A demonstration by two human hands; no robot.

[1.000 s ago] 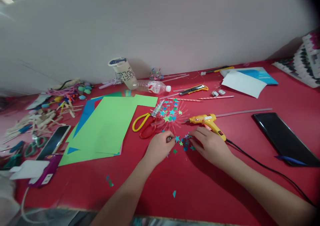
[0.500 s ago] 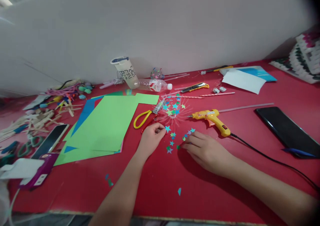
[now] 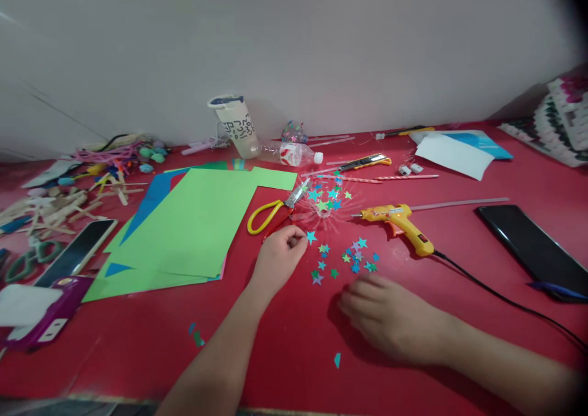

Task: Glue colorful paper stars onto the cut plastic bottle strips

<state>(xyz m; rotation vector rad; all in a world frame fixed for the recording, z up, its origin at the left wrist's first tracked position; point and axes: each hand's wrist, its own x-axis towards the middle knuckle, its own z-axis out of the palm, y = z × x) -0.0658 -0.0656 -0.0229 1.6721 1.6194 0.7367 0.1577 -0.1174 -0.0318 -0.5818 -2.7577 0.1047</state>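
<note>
Red table (image 3: 294,367): left hand (image 3: 279,258), right hand (image 3: 390,318) near stars (image 3: 362,243).

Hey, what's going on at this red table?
A person is working with small star cutouts. Their left hand is at a blue star; whether it pinches it is hard to tell. The right hand, blurred, is just on the near side of the loose stars. Beyond them, more stars lie at a clear fringed piece, between scissors and a yellow glue gun.
</note>
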